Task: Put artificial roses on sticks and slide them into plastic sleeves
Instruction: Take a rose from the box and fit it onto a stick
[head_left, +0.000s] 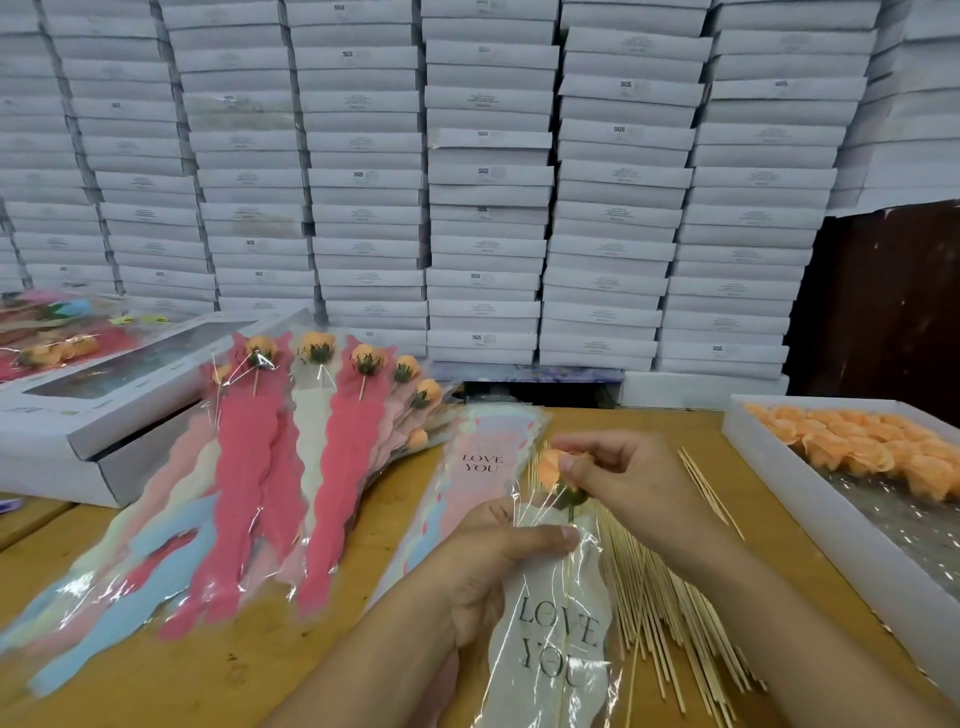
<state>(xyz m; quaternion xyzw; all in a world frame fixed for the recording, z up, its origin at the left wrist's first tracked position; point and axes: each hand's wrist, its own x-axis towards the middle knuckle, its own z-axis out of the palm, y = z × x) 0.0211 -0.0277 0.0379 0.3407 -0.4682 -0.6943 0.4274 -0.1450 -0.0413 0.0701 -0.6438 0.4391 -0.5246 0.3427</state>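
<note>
The left hand (498, 566) pinches the mouth of a clear sleeve (558, 639) printed LOVE YOU, thumb pressed on top, likely to steady it while the stick goes down inside. The right hand (618, 483) has its fingers closed on an orange rose (551, 467) at the sleeve's opening, steering it in. Loose sticks (670, 613) lie on the tabletop (218, 675) beneath, and could snag the plastic. Finished roses (291, 467) fan out left; a tray of blooms (872, 447) waits right.
</note>
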